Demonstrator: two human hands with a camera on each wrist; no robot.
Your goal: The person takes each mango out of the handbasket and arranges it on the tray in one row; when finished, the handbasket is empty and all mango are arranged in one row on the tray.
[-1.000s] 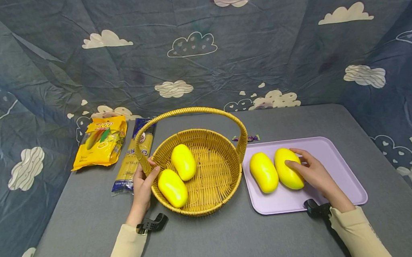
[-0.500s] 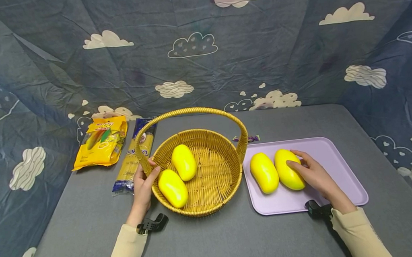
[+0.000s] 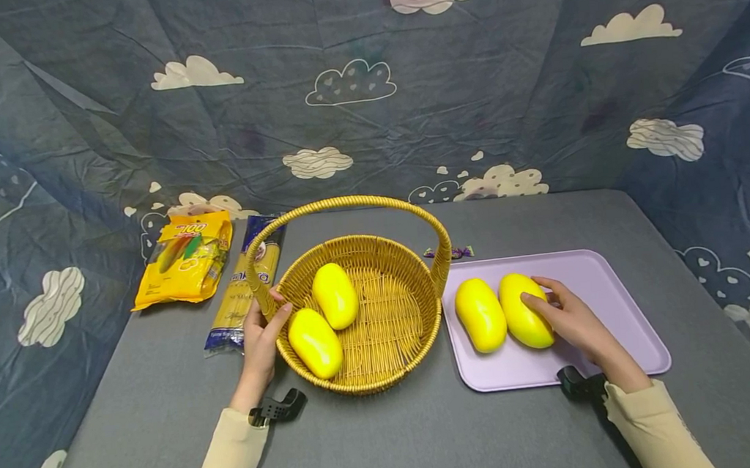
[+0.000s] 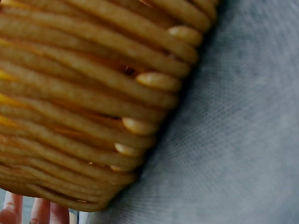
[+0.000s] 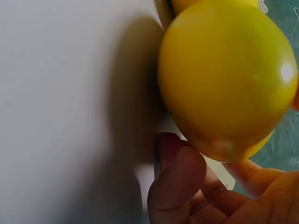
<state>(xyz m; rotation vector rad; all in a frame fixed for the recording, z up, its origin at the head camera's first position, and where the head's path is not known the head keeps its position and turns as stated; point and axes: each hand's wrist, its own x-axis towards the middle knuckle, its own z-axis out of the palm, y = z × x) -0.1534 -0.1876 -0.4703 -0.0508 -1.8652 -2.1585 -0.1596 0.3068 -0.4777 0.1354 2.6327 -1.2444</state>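
Note:
At the left side of a woven basket point(image 3: 382, 329), my left hand point(image 3: 261, 342) grips the rim at the foot of the tall handle point(image 3: 346, 202). Two yellow mangoes lie inside the basket: a front one point(image 3: 315, 344) and a rear one point(image 3: 335, 296). On the lilac tray point(image 3: 608, 304), my right hand point(image 3: 569, 314) holds a mango point(image 3: 524, 310), thumb on its near side and fingers round its far side. Left of it lies another mango point(image 3: 480, 315). In the right wrist view, the held mango point(image 5: 224, 79) sits low over the tray, curled fingers point(image 5: 180, 179) beside it.
A yellow candy bag point(image 3: 185, 260) and a spaghetti pack point(image 3: 241, 296) lie left of the basket, the pack partly behind my left hand. A small purple wrapped candy point(image 3: 449, 252) rests behind the tray. Cloud-patterned cloth point(image 3: 367, 132) hangs behind the grey table point(image 3: 398, 445).
My right hand and the mango it holds have shifted very slightly toward the front of the tray. The left hand and the basket have stayed in place.

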